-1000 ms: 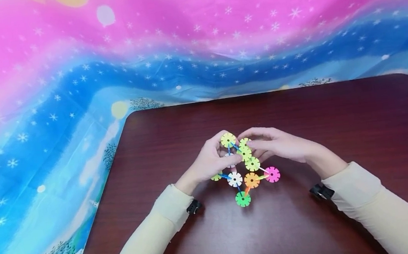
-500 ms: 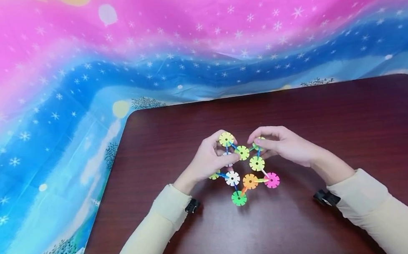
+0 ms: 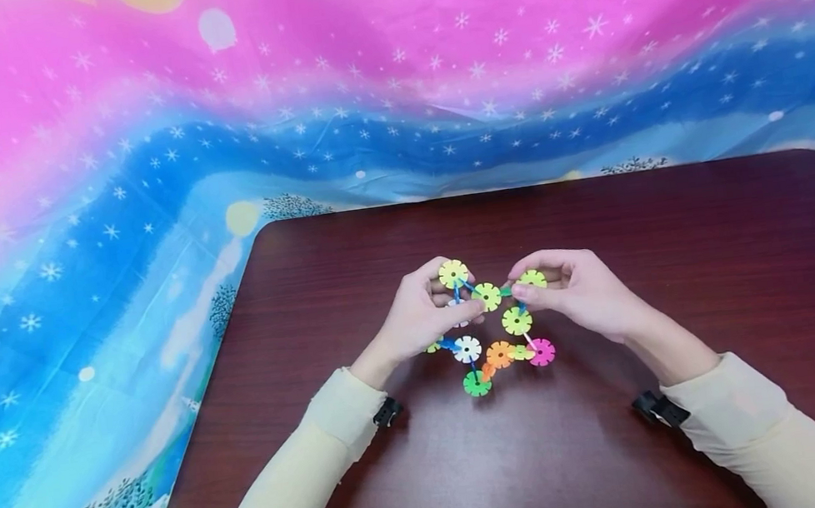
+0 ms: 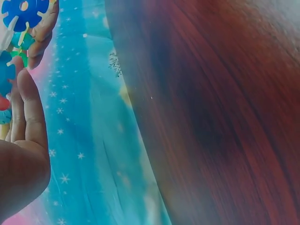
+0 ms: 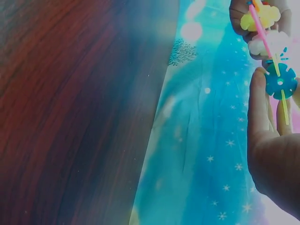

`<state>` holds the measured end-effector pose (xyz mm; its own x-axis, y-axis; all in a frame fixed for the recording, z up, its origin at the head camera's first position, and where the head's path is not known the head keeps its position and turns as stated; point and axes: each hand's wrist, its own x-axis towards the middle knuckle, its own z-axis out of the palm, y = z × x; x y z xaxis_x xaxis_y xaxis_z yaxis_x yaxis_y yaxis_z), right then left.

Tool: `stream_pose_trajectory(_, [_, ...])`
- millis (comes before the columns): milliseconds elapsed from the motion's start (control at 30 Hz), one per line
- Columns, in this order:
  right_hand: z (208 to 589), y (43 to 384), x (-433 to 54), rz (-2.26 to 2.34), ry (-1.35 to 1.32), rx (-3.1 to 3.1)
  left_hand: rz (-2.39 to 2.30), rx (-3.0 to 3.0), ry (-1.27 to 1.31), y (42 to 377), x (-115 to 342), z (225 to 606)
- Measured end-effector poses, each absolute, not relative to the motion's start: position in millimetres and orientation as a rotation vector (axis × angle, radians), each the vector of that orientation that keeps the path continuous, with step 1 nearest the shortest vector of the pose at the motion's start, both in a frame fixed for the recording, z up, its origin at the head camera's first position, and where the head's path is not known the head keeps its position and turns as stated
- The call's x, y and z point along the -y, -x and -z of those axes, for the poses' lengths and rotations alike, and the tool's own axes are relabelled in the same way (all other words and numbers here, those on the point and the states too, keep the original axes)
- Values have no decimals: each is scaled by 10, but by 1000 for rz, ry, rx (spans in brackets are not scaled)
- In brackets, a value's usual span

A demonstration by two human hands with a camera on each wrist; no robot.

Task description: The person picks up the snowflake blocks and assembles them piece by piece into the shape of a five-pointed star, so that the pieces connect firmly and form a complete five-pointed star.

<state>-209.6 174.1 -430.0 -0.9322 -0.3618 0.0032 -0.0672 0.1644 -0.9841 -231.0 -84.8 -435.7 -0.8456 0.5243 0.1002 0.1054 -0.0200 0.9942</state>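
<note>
Between my hands, over the table, is a linked structure of notched plastic discs. My left hand grips its left side, thumb at a yellow disc. With thumb and fingers, my right hand pinches the upper right corner at another yellow disc. Lower down hang a white disc, an orange disc, a pink disc and a green disc. A blue disc shows in the left wrist view, a teal disc in the right. My left fingers partly hide other discs.
The dark reddish-brown table has rounded far corners. Behind it and along its left side hangs a pink and blue snowflake-patterned cloth. Black wrist straps show beside the pale sleeves.
My right hand has shifted right, taking the upper right yellow disc away from the one at my left thumb. A green piece now shows between them. The bottom discs have risen slightly.
</note>
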Motion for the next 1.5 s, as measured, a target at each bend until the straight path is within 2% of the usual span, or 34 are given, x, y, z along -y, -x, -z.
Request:
stream_pose_trajectory(567, [4248,2031,-1732,1814,347,-2313,-1928,-1921,-582,2299,755,4301])
stream_pose_trajectory(1033, [4287,1975,-1817,1770,422,-2389,-1863,-2095,-759,2238,733,4277])
stream_pose_trajectory(1500, [4325,1939,-1849,1799,537,-2383,-1819,-2154,-820,2196,740,4277])
